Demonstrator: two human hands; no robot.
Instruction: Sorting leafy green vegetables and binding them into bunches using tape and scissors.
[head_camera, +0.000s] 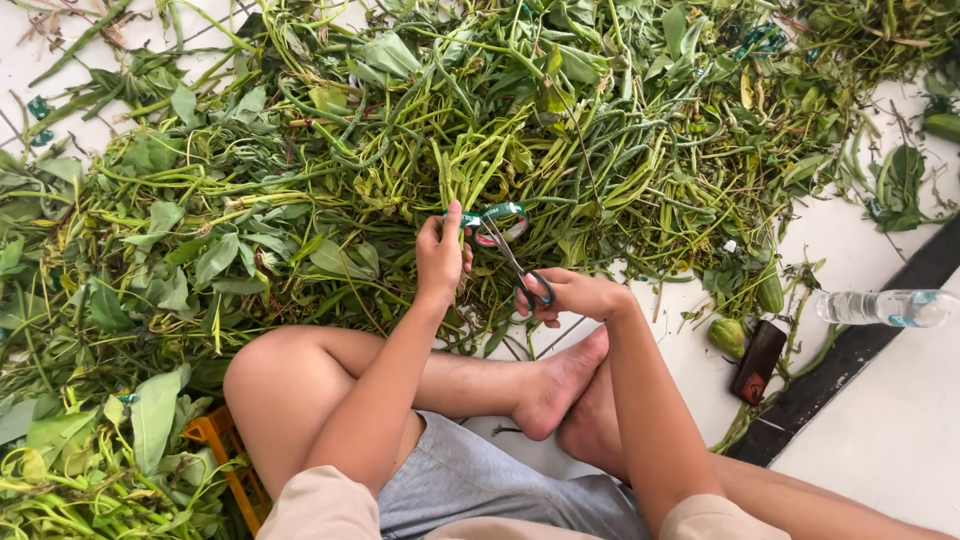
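Crossed bare legs (400, 380) sit nearest, on the white floor (880, 440). Beyond them the left hand (440, 255) pinches a bundle of green stems (470, 170) just above its green tape band (497, 213). Fingers of the right hand (570, 295) are closed through the handles of scissors (515, 262), whose blades meet the band beside the left thumb.

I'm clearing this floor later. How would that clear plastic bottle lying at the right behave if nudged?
The plastic bottle lies on its side on smooth white floor, so it would probably roll. It looks see-through and small, so likely light, though how full it is cannot be told. The dark strip beside it might check it.
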